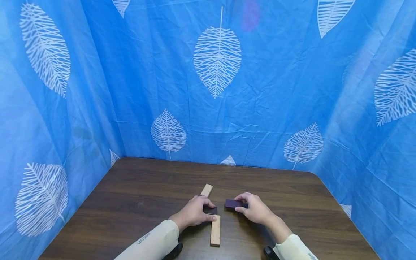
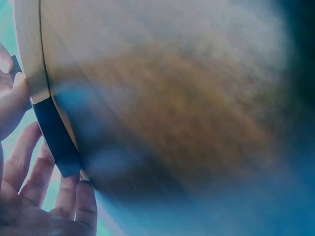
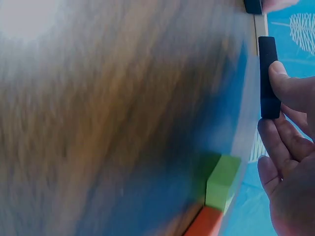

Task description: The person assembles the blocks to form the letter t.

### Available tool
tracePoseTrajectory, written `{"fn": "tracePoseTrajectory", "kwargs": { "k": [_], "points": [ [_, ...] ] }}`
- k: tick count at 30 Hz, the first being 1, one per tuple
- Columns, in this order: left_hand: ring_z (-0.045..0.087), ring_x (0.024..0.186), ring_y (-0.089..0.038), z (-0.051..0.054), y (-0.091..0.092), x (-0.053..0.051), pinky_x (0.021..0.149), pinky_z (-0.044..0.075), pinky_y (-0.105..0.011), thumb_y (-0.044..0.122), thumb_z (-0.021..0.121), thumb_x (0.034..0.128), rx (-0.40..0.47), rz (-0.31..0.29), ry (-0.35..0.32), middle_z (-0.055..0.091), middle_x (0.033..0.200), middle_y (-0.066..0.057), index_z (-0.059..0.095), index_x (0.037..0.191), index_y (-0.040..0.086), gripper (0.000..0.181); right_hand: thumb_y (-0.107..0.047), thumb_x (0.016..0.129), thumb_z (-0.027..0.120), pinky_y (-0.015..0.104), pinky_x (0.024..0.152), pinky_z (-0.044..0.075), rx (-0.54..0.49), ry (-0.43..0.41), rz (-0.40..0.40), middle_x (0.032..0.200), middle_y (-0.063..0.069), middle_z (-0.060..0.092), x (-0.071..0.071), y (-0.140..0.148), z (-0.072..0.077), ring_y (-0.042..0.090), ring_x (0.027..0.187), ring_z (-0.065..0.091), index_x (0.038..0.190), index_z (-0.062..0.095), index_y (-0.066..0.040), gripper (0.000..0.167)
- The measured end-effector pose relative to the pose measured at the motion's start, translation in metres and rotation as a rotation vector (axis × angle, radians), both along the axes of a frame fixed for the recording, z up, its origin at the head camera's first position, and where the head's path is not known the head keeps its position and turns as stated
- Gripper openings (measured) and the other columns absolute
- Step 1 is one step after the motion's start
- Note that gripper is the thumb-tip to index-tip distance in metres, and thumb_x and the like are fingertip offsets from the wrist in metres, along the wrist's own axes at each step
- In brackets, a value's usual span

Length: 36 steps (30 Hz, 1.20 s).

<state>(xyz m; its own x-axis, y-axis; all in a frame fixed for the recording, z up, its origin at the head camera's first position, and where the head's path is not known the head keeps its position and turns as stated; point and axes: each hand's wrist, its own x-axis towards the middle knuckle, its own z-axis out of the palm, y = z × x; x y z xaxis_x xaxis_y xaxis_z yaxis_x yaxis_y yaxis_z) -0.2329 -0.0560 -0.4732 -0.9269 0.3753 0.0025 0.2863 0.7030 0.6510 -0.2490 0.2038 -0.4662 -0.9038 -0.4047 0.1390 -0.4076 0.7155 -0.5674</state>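
Observation:
My left hand (image 1: pixel 194 213) curls around a dark block (image 1: pixel 210 210), its thumb by the near end of a pale wooden block (image 1: pixel 215 233). In the left wrist view, fingers of this hand (image 2: pixel 47 206) lie along the dark block (image 2: pixel 56 135), which meets the pale block (image 2: pixel 32 49) end to end. Another pale block (image 1: pixel 206 190) lies beyond the left hand, tilted. To the right, my right hand (image 1: pixel 256 210) pinches a second dark block (image 1: pixel 233 204), apart from the first. The right wrist view shows that block (image 3: pixel 268 81) between thumb and fingers of the right hand (image 3: pixel 295 162).
A green block (image 3: pixel 223 182) and a red block (image 3: pixel 204 223) touch each other low in the right wrist view. The brown wooden table (image 1: pixel 146 180) is bordered by a blue curtain (image 1: pixel 260 108) with white leaves at the back and sides.

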Motion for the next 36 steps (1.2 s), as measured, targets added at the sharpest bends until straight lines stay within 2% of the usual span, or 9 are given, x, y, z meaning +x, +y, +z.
{"fn": "tracePoseTrajectory", "kwargs": {
  "k": [8,17,28,36],
  "points": [
    [0.053,0.112,-0.026,-0.001,0.001,0.0,0.096,0.044,-0.048,0.035,0.088,0.0785,0.0,-0.009,0.014,0.066,0.115,-0.001,0.077,0.105,0.019,0.033,-0.017,0.09,0.078,0.045,0.084,0.048,0.028,-0.012,0.065,0.104,-0.001,0.063,0.004,-0.013,-0.004,0.018,0.095,0.057,0.11,0.071,-0.009,0.023],
    [0.053,0.104,-0.022,-0.002,0.002,-0.001,0.091,0.044,-0.046,0.034,0.088,0.0791,0.014,-0.021,0.016,0.065,0.108,0.003,0.078,0.105,0.018,0.032,-0.019,0.091,0.077,0.039,0.08,0.048,0.04,-0.022,0.12,0.1,-0.005,0.062,0.006,-0.021,-0.01,0.014,0.089,0.055,0.11,0.071,-0.012,0.021],
    [0.054,0.107,-0.024,0.0,0.001,0.001,0.094,0.044,-0.048,0.034,0.087,0.0794,0.003,-0.022,0.025,0.066,0.111,0.002,0.077,0.105,0.018,0.032,-0.013,0.091,0.076,0.041,0.082,0.05,0.045,0.012,0.165,0.107,-0.003,0.067,0.012,-0.025,-0.01,0.017,0.094,0.06,0.115,0.074,-0.014,0.025],
    [0.053,0.108,-0.025,0.0,-0.001,0.0,0.093,0.044,-0.048,0.035,0.087,0.0795,0.0,-0.014,0.01,0.066,0.113,0.0,0.077,0.106,0.019,0.032,-0.009,0.091,0.075,0.049,0.09,0.05,0.044,0.006,0.18,0.11,0.0,0.069,0.016,-0.027,-0.007,0.025,0.106,0.064,0.116,0.074,-0.013,0.026]
  ]
}}
